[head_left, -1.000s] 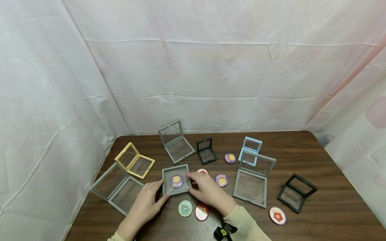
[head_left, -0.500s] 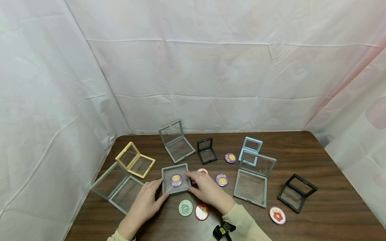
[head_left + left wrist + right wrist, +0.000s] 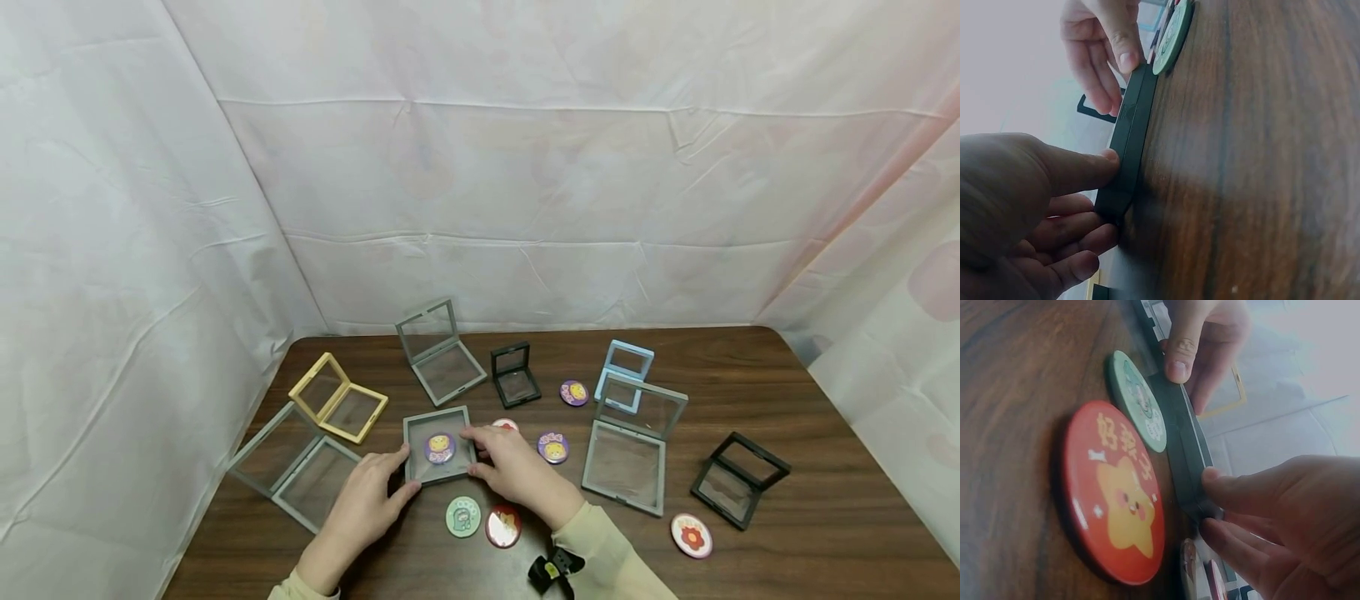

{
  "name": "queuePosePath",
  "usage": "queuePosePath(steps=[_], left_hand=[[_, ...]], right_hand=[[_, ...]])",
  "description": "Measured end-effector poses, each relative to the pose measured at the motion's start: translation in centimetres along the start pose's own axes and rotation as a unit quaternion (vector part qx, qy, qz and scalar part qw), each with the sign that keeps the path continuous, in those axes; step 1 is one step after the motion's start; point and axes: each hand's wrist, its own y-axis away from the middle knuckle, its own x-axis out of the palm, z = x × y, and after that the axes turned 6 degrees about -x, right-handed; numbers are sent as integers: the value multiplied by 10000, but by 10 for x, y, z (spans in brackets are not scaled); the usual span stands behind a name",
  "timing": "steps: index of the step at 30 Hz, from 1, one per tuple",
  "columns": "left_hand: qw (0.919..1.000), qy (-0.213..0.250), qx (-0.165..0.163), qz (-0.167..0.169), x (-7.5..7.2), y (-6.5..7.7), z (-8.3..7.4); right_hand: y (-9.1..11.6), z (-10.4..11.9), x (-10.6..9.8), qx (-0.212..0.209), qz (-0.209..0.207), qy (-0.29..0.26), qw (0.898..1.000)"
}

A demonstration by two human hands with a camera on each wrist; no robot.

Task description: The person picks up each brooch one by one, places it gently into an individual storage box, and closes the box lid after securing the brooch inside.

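A shut grey square display case (image 3: pixel 437 416) with a clear window lies flat on the table between both hands. Inside it, near the middle, shows a round purple badge (image 3: pixel 440 448) with a yellow character. My left hand (image 3: pixel 366 498) grips the case's left side, thumb at the near corner; in the left wrist view this hand (image 3: pixel 1035 194) has its thumb on the case's dark edge (image 3: pixel 1127 137). Along the right side, my right hand (image 3: pixel 519 473) holds the case between thumb and fingers, as the right wrist view shows of the right hand (image 3: pixel 1291 512).
Near the hands lie a green badge (image 3: pixel 462 517) and a red star badge (image 3: pixel 503 526). Around them stand opened cases: yellow (image 3: pixel 360 435), grey (image 3: pixel 459 395), black (image 3: pixel 517 402), blue (image 3: pixel 637 351), large grey (image 3: pixel 663 479). A flower badge (image 3: pixel 691 536) lies right. A black strap (image 3: pixel 557 570) is by the right sleeve.
Almost nothing differs. Both hands keep their hold on the grey display case, which stays in place; the whole view has shifted very slightly.
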Motion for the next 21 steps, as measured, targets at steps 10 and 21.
queuePosePath(steps=[10, 21], left_hand=[[10000, -16, 70, -10, 0, -4, -4], [9998, -40, -166, -62, 1, -2, 2]], right_hand=[[1, -2, -4, 50, 3, -59, 10000], [2, 1, 2, -104, 3, 309, 9995]])
